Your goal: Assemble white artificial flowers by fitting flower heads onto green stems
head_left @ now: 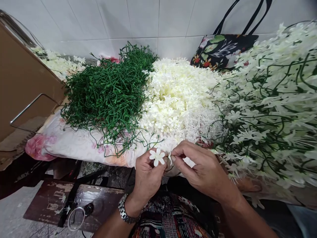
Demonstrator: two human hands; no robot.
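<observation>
My left hand (146, 175), with a metal watch on its wrist, pinches a small white artificial flower (157, 156) between thumb and fingers. My right hand (200, 167) meets it from the right and pinches a tiny white piece (170, 158) beside that flower. Both hands hover at the near edge of a floral cloth (74, 142). Just beyond them lies a heap of loose white flower heads (178, 96). A tangled pile of green plastic stems (109, 92) sits to its left.
A big mass of assembled white-flowered green sprays (272, 109) fills the right side. A floral tote bag (223, 49) leans on the tiled wall. A brown cardboard box (22, 79) with a metal handle stands at the left. A dark wooden board (71, 201) lies on the floor.
</observation>
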